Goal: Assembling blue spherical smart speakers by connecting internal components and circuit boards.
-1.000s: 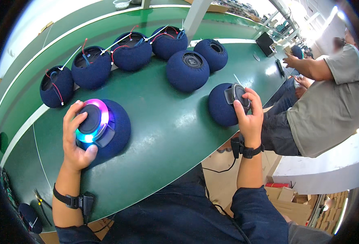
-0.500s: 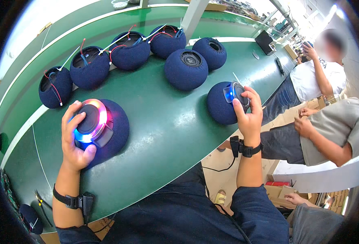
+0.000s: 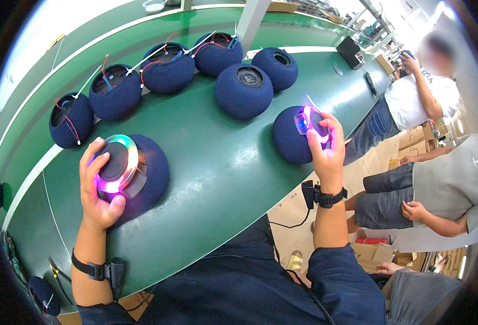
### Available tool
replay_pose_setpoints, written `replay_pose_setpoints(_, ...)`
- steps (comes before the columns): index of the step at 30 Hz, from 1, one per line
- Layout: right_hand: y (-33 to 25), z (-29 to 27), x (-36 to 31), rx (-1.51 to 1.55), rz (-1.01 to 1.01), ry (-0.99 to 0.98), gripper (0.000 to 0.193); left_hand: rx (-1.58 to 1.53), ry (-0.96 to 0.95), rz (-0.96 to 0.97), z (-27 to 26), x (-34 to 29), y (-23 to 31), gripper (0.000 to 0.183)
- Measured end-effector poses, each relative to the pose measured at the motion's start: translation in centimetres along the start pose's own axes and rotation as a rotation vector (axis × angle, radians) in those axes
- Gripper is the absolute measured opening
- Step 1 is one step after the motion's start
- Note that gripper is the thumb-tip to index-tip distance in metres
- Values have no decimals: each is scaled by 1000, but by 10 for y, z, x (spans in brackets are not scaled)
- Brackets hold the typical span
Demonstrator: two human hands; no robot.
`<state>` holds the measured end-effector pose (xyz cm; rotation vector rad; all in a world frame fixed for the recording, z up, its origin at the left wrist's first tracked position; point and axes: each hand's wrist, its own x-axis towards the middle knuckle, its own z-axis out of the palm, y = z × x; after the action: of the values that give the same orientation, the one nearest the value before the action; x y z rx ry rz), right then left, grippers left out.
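In my left hand [image 3: 99, 197] is a round dark disc [image 3: 113, 162] with a glowing ring, green, white and pink. My fingers curl over its left rim and my thumb presses the lower edge. A clear tab sticks out beside it, over a navy fabric-covered ball-shaped speaker [image 3: 156, 176] on the table. My right hand [image 3: 330, 154] pinches a similar light-ring disc [image 3: 319, 125], tilted and glowing pink-purple. It is in front of another navy ball speaker [image 3: 289, 135], partly hiding it. Whether either disc is joined to its speaker I cannot tell.
Several open navy speaker shells [image 3: 168, 73] with red and blue wires and white ties line the green table's [image 3: 212, 173] far side. Two more navy balls [image 3: 244, 95] stand nearer. A grey post [image 3: 252, 27] rises behind. Co-workers [image 3: 444, 173] are at the right.
The right disc's ring now glows pink-purple where only a blue spot showed. On the left disc, the ring's colours have shifted. Both hands keep their grip. A co-worker in grey has lowered their hands.
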<state>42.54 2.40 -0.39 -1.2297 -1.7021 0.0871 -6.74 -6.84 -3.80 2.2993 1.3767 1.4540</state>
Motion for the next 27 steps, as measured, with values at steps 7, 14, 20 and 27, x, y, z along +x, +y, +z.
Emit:
replay_pose_setpoints(7, 4, 0, 1, 3, -5, -5, 37, -40, 4, -45, 0, 2, 4, 77)
replay_pose_setpoints(14, -6, -2, 3, -7, 17, 0, 37, -51, 31, -42, 3, 0, 4, 77)
replay_pose_setpoints(20, -4, -3, 5, -3, 25, 8, 38, -158, 51, -41, 8, -3, 0, 76)
replay_pose_setpoints(27, -12, -3, 6, 5, 42, 17, 38, -128, 59, -54, 5, -2, -1, 77)
